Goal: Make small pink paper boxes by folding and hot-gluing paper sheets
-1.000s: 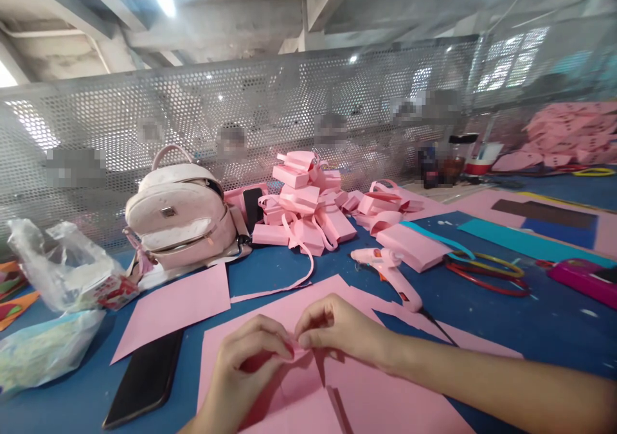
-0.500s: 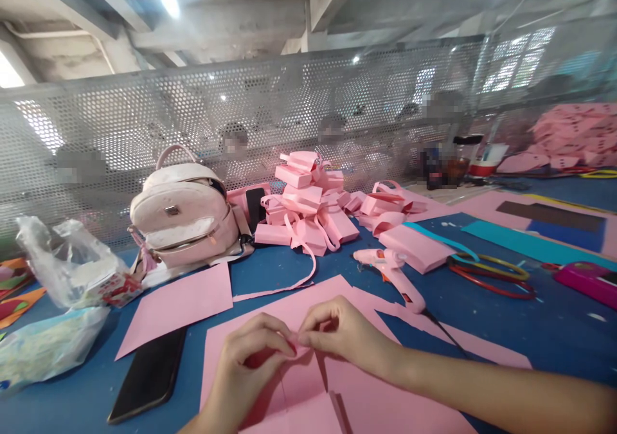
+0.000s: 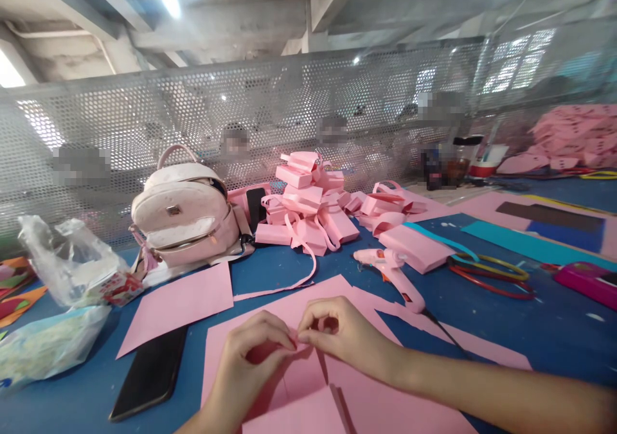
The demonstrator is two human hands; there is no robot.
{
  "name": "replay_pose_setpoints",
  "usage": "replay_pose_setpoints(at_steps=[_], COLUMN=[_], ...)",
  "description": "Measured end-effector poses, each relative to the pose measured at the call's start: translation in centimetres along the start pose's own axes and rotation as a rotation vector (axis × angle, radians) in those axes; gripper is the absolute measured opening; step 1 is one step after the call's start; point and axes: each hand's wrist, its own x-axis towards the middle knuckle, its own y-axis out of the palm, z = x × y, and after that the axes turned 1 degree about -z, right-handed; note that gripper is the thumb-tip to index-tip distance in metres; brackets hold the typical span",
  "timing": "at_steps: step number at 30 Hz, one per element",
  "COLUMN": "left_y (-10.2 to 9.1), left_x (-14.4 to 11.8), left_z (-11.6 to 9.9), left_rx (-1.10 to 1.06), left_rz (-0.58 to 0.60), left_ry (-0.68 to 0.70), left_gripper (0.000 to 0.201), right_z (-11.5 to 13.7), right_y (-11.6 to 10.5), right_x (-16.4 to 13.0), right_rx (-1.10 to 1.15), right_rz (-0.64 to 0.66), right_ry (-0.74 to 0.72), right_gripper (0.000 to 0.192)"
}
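Note:
Between my two hands is a folded piece of pink paper [image 3: 304, 377], its near part standing up like a box side at the bottom edge. My left hand [image 3: 253, 357] pinches the paper's far edge between thumb and fingers. Right beside it, my right hand [image 3: 337, 334] pinches the same edge, the fingertips nearly touching. What exactly lies between the fingertips is partly hidden. Beneath both hands spreads a large pink sheet [image 3: 385, 389] on the blue table. A pink glue gun [image 3: 393, 276] lies beyond my right hand.
Pink paper boxes [image 3: 308, 206] are piled at the back, beside a pale backpack [image 3: 180, 212]. To the left lie a dark phone [image 3: 149, 376], a pink sheet [image 3: 180, 305] and plastic bags [image 3: 53, 344]. Coloured strips [image 3: 491, 276] and a magenta tool [image 3: 585, 283] lie right. A perforated metal screen [image 3: 270, 106] stands behind.
Both hands stay pinched at the paper's far edge, with only slight finger movement. The view has shifted very slightly.

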Motion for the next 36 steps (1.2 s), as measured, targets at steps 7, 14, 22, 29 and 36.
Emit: replay_pose_setpoints(at_steps=[7, 14, 22, 29, 36], left_y=[0.4, 0.4, 0.5, 0.5, 0.0], left_x=[0.2, 0.3, 0.1, 0.1, 0.6], left_z=[-0.1, 0.1, -0.2, -0.7, -0.8], left_rx=[-0.016, -0.013, -0.006, 0.102, 0.102], left_rz=[0.006, -0.104, -0.196, -0.17, -0.053], left_ry=[-0.046, -0.159, -0.245, -0.18, -0.2], left_gripper=[0.008, 0.009, 0.009, 0.011, 0.009], right_z=[0.6, 0.2, -0.6, -0.5, -0.8], right_y=[0.3, 0.0, -0.2, 0.1, 0.5], right_x=[0.2, 0.3, 0.0, 0.0, -0.2], right_rx=[0.199, 0.198, 0.068, 0.078, -0.027], right_rz=[0.02, 0.018, -0.057, -0.071, -0.053], right_ry=[0.041, 0.01, 0.055, 0.053, 0.039], right_gripper=[0.018, 0.015, 0.015, 0.019, 0.01])
